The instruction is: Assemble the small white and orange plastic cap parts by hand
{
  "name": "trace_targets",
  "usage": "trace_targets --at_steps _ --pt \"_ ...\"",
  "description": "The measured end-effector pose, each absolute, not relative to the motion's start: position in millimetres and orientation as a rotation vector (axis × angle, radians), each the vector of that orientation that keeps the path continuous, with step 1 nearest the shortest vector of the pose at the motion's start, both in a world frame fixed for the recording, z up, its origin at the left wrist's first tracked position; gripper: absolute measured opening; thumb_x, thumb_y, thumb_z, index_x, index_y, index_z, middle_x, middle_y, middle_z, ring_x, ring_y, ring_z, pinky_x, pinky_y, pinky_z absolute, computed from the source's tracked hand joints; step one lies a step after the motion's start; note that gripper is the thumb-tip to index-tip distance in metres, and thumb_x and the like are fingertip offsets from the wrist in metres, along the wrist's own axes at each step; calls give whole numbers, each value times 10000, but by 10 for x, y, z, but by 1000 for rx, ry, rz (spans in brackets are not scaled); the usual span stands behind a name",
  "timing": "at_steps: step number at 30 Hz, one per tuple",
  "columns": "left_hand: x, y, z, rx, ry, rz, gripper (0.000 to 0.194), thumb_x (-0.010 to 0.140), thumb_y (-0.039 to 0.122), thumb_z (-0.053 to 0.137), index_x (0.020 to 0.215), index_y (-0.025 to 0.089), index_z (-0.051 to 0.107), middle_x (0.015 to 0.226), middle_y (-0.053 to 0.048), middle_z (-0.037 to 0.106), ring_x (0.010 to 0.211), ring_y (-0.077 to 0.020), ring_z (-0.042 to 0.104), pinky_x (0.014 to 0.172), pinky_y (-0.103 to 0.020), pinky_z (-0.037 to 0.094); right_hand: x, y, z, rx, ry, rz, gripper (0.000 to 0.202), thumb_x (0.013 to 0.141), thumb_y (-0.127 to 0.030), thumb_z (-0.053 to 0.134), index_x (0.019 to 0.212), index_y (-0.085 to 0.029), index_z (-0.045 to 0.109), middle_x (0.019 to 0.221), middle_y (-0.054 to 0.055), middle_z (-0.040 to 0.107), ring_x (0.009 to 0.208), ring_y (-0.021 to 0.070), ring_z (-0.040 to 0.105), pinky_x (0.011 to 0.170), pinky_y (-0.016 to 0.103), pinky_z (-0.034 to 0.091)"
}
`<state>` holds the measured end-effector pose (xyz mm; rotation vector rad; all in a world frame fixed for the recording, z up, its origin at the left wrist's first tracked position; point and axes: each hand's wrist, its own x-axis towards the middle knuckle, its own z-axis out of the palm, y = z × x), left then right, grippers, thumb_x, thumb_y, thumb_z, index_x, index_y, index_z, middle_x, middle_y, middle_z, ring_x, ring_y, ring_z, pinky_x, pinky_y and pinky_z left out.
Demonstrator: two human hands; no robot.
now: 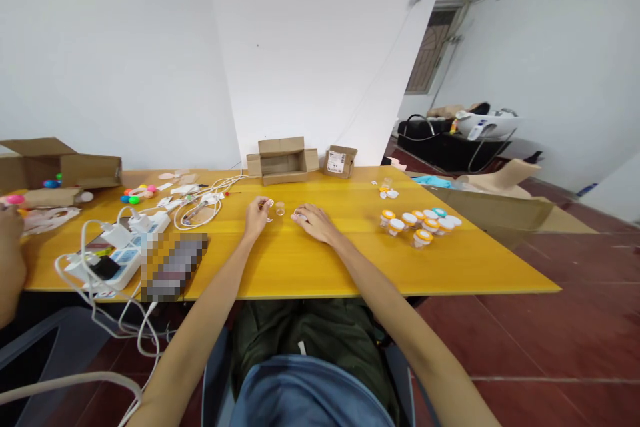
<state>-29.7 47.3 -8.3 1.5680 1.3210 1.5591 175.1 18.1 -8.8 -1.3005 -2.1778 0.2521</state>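
A small clear cup [280,208] stands on the yellow table [300,267] between my two hands. Just left of the cup, my left hand [257,215] has its fingers closed on a small whitish piece, and another small piece lies beside it near the fingertips. On the right of the cup, my right hand [313,221] rests low over the table, palm down, with a whitish thing partly under its fingertips; whether it grips that is unclear.
Several lidded jars [423,236] and loose lids [389,194] are on the right. Behind stand an open box [284,177] and a small carton [340,162]. A power strip [131,260], cables, phone and another person's arm [10,267] are left.
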Motion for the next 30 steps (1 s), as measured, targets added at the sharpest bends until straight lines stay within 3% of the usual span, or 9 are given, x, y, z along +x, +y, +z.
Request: trace_targets --at_steps 6,13,20,30 --pt "-288 448 -63 1518 1284 1590 95 776 254 646 714 202 599 654 26 638 571 -128 578 587 -241 490 1817 244 -154 -1120 -2067 265 280 925 -396 601 1140 -236 682 1183 90 654 1102 223 631 968 355 487" --pt "-254 391 5 1441 1230 1615 93 793 221 625 724 208 564 599 36 618 538 -126 575 587 -244 498 1883 242 -243 -1118 -2081 283 539 799 -314 721 1315 -253 578 1367 101 542 1218 250 583 1042 403 474" --pt "-250 379 3 1387 1202 1622 120 752 236 698 783 214 584 597 35 637 554 -139 607 598 -255 504 1871 288 -277 -1141 -2083 309 469 841 -243 642 1305 -257 574 1374 98 538 1208 241 590 1054 413 466" --pt "-195 357 16 1392 1130 1536 237 622 251 802 757 198 615 754 -12 718 746 -183 704 740 -313 564 1852 326 -248 -1050 -1924 285 341 844 -229 610 1185 -246 613 1250 74 603 1128 214 619 1024 389 493"
